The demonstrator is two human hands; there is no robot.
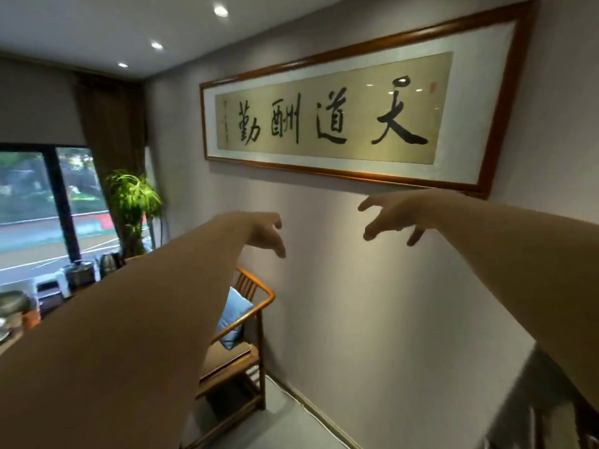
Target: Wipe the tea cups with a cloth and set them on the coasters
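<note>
Both my arms stretch out in front of me toward a grey wall. My left hand [264,233] hangs with fingers pointing down and holds nothing. My right hand [393,215] has its fingers spread loosely in the air, also holding nothing. No tea cup, cloth or coaster shows clearly; some tea ware [14,311] sits blurred at the far left edge, partly behind my left arm.
A wooden armchair [241,322] with a blue cushion [233,314] stands against the wall below my hands. A kettle [108,264] and dark pots sit on a table at left. A potted plant [133,202], a window and a framed calligraphy panel [353,108] fill the background.
</note>
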